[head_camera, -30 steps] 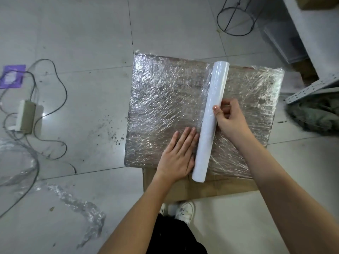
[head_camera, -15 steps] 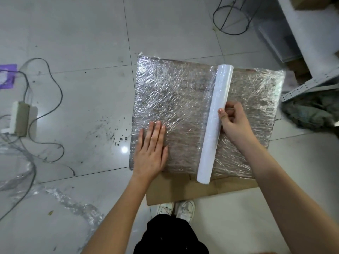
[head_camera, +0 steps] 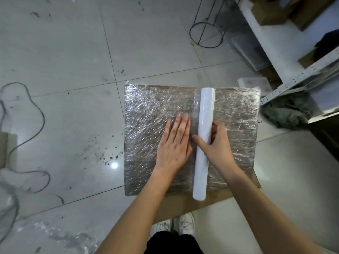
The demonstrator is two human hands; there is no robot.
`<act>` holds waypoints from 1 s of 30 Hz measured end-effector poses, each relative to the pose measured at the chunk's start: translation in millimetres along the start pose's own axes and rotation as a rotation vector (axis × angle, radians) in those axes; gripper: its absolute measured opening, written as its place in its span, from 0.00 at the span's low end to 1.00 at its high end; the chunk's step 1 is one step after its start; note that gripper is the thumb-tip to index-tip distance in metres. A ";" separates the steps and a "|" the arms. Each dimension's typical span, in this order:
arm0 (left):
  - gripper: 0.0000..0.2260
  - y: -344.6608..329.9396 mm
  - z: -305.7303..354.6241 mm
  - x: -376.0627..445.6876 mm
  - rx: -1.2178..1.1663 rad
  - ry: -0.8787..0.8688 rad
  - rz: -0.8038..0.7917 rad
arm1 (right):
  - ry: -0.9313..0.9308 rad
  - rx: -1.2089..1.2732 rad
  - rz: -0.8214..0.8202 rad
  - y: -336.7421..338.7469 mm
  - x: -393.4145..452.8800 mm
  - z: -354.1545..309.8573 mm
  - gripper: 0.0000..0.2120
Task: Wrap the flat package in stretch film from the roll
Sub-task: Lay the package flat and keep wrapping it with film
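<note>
**Film roll on wrapped package, both hands on top**

Flat package (head_camera: 146, 125) lies on the tiled floor (head_camera: 64, 52), top already covered w/ crinkly clear film. Its near edge sits on a piece of brown cardboard (head_camera: 183, 204) that sticks out toward the person.

White roll (head_camera: 204, 140) lies across the package, far edge to near edge, right of centre; near end overhangs onto the cardboard.

Left hand (head_camera: 174, 145): flat, fingers straight & together, palm pressing the film just left of the roll. Holds nothing.

Right hand (head_camera: 216, 143): gripping the roll around its middle, thumb on the left side, fingers curled over the right side.

White shoes (head_camera: 176, 226) show below the cardboard.

Around: dark cable (head_camera: 36, 129) looping on the floor at left, loose scrap of film (head_camera: 60, 235) bottom left, wire frame (head_camera: 206, 30) at top, white metal shelf (head_camera: 293, 79) on the right w/ grey cloth (head_camera: 286, 112) bunched at its foot.
</note>
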State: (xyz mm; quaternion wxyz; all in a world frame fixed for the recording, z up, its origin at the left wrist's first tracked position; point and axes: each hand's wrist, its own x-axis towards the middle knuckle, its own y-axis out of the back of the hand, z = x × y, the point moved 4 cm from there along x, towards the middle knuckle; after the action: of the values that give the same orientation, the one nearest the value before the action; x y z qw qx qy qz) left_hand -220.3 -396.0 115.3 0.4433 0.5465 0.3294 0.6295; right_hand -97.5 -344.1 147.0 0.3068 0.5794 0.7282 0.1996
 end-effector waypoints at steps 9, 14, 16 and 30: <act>0.25 -19.5 2.6 -3.9 0.026 -0.040 -0.059 | -0.155 -0.160 0.089 23.4 -2.6 19.5 0.44; 0.25 -20.6 3.6 -7.0 0.040 -0.035 -0.075 | -0.101 -0.143 0.122 37.7 -13.7 22.1 0.36; 0.26 -22.3 4.7 -7.6 0.052 -0.039 -0.081 | -0.036 -0.184 0.133 37.8 -18.7 18.0 0.32; 0.26 -14.2 10.0 -17.7 0.043 -0.022 -0.067 | -0.049 -0.368 0.018 41.2 -1.1 -2.3 0.21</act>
State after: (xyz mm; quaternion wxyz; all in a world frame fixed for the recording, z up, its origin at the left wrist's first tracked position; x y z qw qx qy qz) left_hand -207.5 -407.5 97.4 0.4559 0.5515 0.3559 0.6011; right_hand -69.2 -334.8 175.6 0.4235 0.5248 0.6664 0.3180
